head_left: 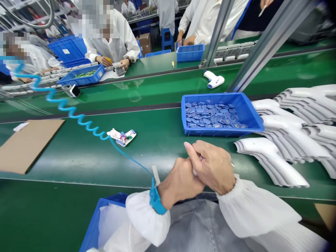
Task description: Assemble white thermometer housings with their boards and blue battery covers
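My left hand (181, 182) and my right hand (214, 166) are closed and pressed together above the front of the green bench. Only slivers of something white show between and beside the fingers; what it is stays hidden. A blue wrist strap (156, 199) circles my left wrist, and its coiled cord (78, 117) runs off to the upper left. Beyond my hands stands a blue bin (222, 132) of small blue oval parts (207, 115). To the left lies an opened white housing (122, 136) with wires and a green piece inside.
Nested white gun-shaped shells (270, 154) are stacked at the right. A cardboard sheet (28, 143) lies at the left. A white handheld thermometer (214, 79) rests on the green belt (147, 92) behind, near a metal post (270, 45). Co-workers sit across. A blue crate (91, 224) is by my lap.
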`<state>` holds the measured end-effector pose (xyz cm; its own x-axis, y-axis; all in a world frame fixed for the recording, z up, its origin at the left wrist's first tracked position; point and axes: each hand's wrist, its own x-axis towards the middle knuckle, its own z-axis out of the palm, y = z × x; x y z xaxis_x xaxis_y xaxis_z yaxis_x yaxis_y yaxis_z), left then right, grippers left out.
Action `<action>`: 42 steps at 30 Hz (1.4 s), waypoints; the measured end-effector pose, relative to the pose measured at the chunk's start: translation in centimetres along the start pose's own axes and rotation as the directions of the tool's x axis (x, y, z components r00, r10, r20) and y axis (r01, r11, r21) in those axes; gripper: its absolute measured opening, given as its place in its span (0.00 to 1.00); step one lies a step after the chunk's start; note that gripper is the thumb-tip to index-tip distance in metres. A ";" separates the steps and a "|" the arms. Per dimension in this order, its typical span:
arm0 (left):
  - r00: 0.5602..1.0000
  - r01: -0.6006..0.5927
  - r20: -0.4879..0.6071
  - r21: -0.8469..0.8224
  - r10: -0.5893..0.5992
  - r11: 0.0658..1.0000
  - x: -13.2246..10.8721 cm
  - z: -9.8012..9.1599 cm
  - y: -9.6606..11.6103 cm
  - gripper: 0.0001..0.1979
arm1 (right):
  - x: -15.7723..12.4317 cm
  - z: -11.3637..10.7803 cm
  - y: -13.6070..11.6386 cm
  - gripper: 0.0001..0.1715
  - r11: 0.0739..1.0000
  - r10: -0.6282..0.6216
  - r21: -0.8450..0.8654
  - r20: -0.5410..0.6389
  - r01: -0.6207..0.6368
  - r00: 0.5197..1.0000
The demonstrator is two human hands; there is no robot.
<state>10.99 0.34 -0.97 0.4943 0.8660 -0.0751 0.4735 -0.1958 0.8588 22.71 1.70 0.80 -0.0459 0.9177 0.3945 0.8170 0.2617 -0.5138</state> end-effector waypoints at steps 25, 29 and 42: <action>0.977 0.107 -0.210 0.626 0.036 0.772 -1.8 -7.0 -1.3 0.18 | 13.9 0.6 9.9 0.11 0.990 0.012 -0.135 0.378 0.042 0.926; 0.993 0.116 -0.081 0.765 -0.083 0.634 0.1 -6.3 -0.7 0.09 | 14.3 1.4 10.1 0.11 0.990 -0.001 -0.132 0.388 0.057 0.922; 0.969 0.134 -0.201 -0.063 -0.144 0.989 -0.3 -5.8 1.0 0.13 | 4.5 -4.3 3.9 0.29 0.553 0.098 0.694 0.494 -0.460 0.864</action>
<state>7.12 2.52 2.85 0.2645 0.9597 -0.0948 0.4888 -0.0487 0.8710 28.20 5.55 3.86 -0.2440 0.9659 -0.0861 0.0739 -0.0700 -0.9948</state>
